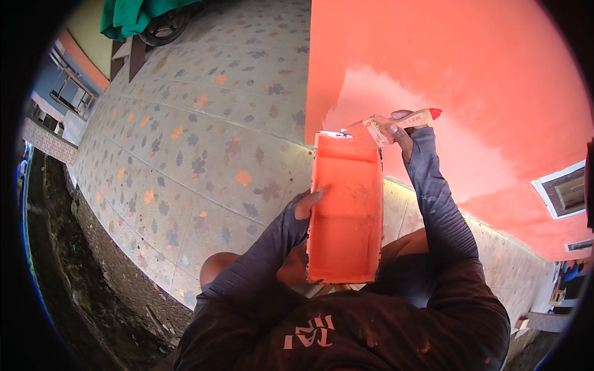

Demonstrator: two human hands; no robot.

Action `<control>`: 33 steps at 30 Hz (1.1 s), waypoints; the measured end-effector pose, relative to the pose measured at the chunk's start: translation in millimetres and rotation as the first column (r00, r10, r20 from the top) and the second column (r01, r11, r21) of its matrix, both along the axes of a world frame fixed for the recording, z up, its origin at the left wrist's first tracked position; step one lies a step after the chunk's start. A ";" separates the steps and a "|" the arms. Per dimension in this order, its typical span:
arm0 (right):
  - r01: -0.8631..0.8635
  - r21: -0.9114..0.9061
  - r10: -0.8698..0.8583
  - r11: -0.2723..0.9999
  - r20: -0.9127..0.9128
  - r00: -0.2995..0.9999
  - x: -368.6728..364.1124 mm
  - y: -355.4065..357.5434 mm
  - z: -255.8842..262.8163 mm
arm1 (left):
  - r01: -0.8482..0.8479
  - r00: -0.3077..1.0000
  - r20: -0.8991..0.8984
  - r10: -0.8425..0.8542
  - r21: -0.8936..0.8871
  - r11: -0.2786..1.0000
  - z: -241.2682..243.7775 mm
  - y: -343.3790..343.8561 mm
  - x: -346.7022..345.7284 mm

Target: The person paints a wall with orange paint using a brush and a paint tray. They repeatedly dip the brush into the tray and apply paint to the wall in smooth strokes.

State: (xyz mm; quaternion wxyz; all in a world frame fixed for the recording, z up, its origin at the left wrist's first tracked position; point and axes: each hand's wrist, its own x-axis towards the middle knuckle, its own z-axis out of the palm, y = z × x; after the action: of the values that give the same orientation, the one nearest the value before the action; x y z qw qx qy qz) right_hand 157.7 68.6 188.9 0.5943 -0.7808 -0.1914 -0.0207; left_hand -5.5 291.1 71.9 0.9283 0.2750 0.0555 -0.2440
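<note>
My left hand [308,204] grips the left side of a long paint tray [348,185] coated with orange paint, its thumb over the rim. In my right hand [403,134] is a flat paintbrush [410,121] with a pale handle and red tip. The brush's bristles point left, over the tray's far end. Beyond my right hand rises an orange wall [455,55] with a paler pink patch [385,92] on it. Grey sleeves reach over both my hands.
A tiled floor [185,139] with a leaf pattern spreads at left, its edge meeting dark soil [93,278]. A wheel [164,28] under a green cloth [134,16] stands at the far upper left. A white-framed opening [564,190] sits in the wall at right.
</note>
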 end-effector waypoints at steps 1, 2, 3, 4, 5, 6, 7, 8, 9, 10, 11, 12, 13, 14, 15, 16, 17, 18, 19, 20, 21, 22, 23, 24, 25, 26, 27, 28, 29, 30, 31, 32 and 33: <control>0.008 0.096 -0.001 0.995 -0.069 0.998 1.8 -4.2 -2.0 | -0.014 1.000 -0.012 0.014 0.003 1.000 0.9 -0.9 -0.7; 0.022 0.190 0.004 0.982 -0.137 0.991 3.4 -8.7 -3.9 | -0.022 1.000 -0.013 0.022 0.000 1.000 2.7 -1.7 -1.1; 0.039 0.284 0.022 0.958 -0.206 0.978 2.3 -4.8 -1.3 | -0.035 0.999 -0.017 0.035 0.001 0.999 4.1 -1.0 -1.1; 0.103 0.340 -0.006 0.935 -0.275 0.961 -8.9 5.4 9.0 | -0.047 0.999 -0.021 0.047 0.002 0.999 4.4 -0.5 -1.3; 0.101 0.404 0.033 0.909 -0.311 0.950 -8.4 4.9 4.1 | -0.067 0.997 -0.026 0.067 0.002 0.998 1.8 0.1 -1.3; 0.103 0.463 0.070 0.880 -0.341 0.937 -8.8 3.8 0.4 | -0.084 0.996 -0.029 0.083 -0.001 0.997 -0.5 0.2 -1.8; 0.108 0.521 0.109 0.847 -0.369 0.923 -10.2 2.8 -1.1 | -0.100 0.994 -0.032 0.100 -0.004 0.995 -2.2 0.8 -2.6; 0.127 0.529 0.125 0.839 -0.415 0.901 -13.8 1.9 -1.6 | -0.113 0.993 -0.037 0.114 0.014 0.993 -2.6 2.1 -3.3; 0.138 0.529 0.143 0.837 -0.456 0.879 -15.3 -1.1 -1.4 | -0.127 0.991 -0.042 0.128 0.028 0.992 -2.4 2.8 -2.7; 0.150 0.528 0.160 0.836 -0.496 0.854 -15.3 -5.5 -4.0 | -0.141 0.989 -0.047 0.142 0.041 0.989 -2.4 3.5 -1.9; 0.162 0.527 0.177 0.834 -0.534 0.827 -15.3 -10.0 -7.1 | -0.180 0.983 -0.034 0.182 0.049 0.982 -3.3 3.8 -0.7; 0.132 0.537 0.207 0.833 -0.524 0.826 -18.8 -8.9 -8.0 | -0.223 0.974 -0.024 0.225 0.057 0.973 -5.7 4.5 -0.5; 0.163 0.535 0.167 0.829 -0.516 0.840 -22.6 -8.0 -6.7 | -0.265 0.964 -0.013 0.267 0.065 0.962 -7.2 5.9 0.1; 0.193 0.532 0.127 0.824 -0.506 0.853 -26.9 -5.6 -3.9 | -0.297 0.954 -0.010 0.298 0.071 0.952 -7.3 8.7 1.8; 0.224 0.529 0.086 0.819 -0.499 0.862 -31.8 -1.8 1.2 | -0.328 0.944 -0.009 0.330 0.077 0.941 -7.2 12.5 3.4; 0.232 0.563 0.074 0.793 -0.467 0.881 -34.6 0.0 5.8 | -0.360 0.932 -0.009 0.362 0.082 0.929 -7.1 17.1 5.1; 0.237 0.597 0.060 0.767 -0.434 0.899 -36.8 2.3 9.9 | -0.406 0.914 0.019 0.405 0.057 0.912 -7.0 22.4 6.3; 0.240 0.628 0.044 0.740 -0.401 0.915 -35.6 4.4 12.4 | -0.449 0.893 0.046 0.447 0.028 0.893 -7.1 28.7 10.6; 0.203 0.608 0.020 0.767 -0.340 0.940 -35.0 3.2 13.6 | -0.490 0.870 0.067 0.489 -0.002 0.872 -8.8 36.4 13.3; 0.167 0.585 0.002 0.793 -0.277 0.961 -33.0 0.4 15.4 | -0.523 0.848 0.096 0.520 -0.003 0.853 -16.0 47.7 18.5; 0.135 0.553 -0.019 0.822 -0.210 0.977 -33.2 -2.7 17.7 | -0.554 0.828 0.103 0.551 0.002 0.833 -14.0 56.5 20.7; 0.110 0.559 -0.038 0.822 -0.138 0.990 -33.0 -3.6 15.0 | -0.587 0.806 0.110 0.582 0.010 0.810 -6.9 65.8 19.8; 0.157 0.518 -0.105 0.841 -0.129 0.986 -34.8 -4.8 10.2 | -0.620 0.781 0.116 0.614 0.019 0.784 -2.5 76.4 19.2; 0.197 0.481 -0.160 0.854 -0.117 0.980 -38.6 -5.0 1.3 | -0.650 0.756 0.130 0.642 0.033 0.759 -4.1 90.8 16.9; 0.208 0.388 -0.202 0.898 -0.058 0.978 -37.7 -10.4 -9.9 | -0.674 0.734 0.141 0.664 0.040 0.738 -7.1 105.3 17.7; 0.228 0.292 -0.240 0.929 0.005 0.971 -37.1 -15.8 -20.3 | -0.699 0.711 0.152 0.686 0.046 0.714 -9.3 118.4 17.9; 0.251 0.084 -0.255 0.964 0.033 0.966 -38.7 -20.6 -27.2 | -0.729 0.680 0.162 0.715 0.054 0.682 -10.8 129.7 18.7; 0.190 0.033 -0.192 0.981 0.126 0.973 -39.5 -17.4 -40.7 | -0.760 0.647 0.175 0.742 0.072 0.646 -10.3 141.4 15.8; 0.129 -0.024 -0.121 0.991 0.214 0.969 -39.1 -13.1 -55.8 | -0.790 0.612 0.188 0.768 0.090 0.607 -10.5 152.3 12.9; 0.122 -0.089 -0.098 0.989 0.231 0.968 -36.9 -14.6 -71.6 | -0.807 0.590 0.170 0.789 0.118 0.578 -13.1 161.5 11.1; 0.126 -0.122 -0.091 0.985 0.258 0.962 -36.8 -10.1 -86.3 | -0.825 0.564 0.154 0.811 0.147 0.546 -15.0 170.4 7.8; 0.142 -0.213 -0.071 0.967 0.310 0.948 -34.8 -4.4 -100.6 | -0.840 0.537 0.139 0.832 0.177 0.512 -17.0 177.3 5.3; 0.166 -0.303 -0.048 0.939 0.360 0.932 -33.3 -0.6 -114.7 | -0.862 0.502 0.139 0.853 0.152 0.483 -19.1 182.2 4.3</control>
State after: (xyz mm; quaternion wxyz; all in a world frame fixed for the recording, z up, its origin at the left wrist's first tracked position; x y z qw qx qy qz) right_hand 124.4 68.0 74.2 0.4108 -0.8621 -0.2507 -0.1589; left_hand -1.2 473.2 52.8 0.8940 0.3085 0.1887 0.2644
